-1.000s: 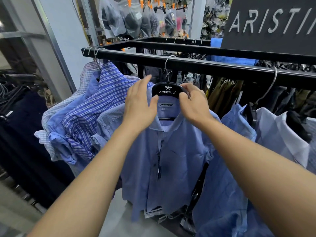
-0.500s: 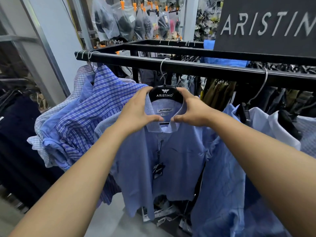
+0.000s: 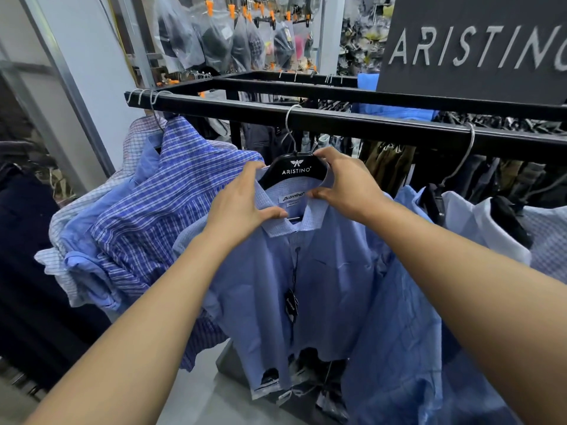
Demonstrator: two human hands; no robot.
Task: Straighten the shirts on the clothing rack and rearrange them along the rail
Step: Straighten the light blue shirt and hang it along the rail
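Since the picture from half a second ago, the right hand (image 3: pixel 349 185) has slid up the collar. The left hand (image 3: pixel 242 207) has hardly moved.

Far left, the blue and white checked shirts (image 3: pixel 147 216) hang bunched up at the end of the long black metal rail (image 3: pixel 368 124). Next comes the left hand. Its fingers lie over the left side of the collar and its thumb presses on the front, so it pinches the cloth.

In the middle hangs the light blue shirt with tiny checks (image 3: pixel 306 286), front toward the camera, on the black plastic hanger with white letters (image 3: pixel 296 173). The hanger's wire hook is over the rail. The right hand's fingers curl over the top of the hanger and collar, with the thumb under the collar's edge — it has hold too. Further right, a white shirt (image 3: pixel 478 228) hangs near.

The step looks like fixing the collar so it sits neat. To do it well:
- Pull both collar sides down the same amount.
- Keep the hanger level.
- Be gentle — a hard tug could tip the hook off the rail.

After that, the shirt likely needs a slide along the rail, and the crushed bunch on the left needs spreading.
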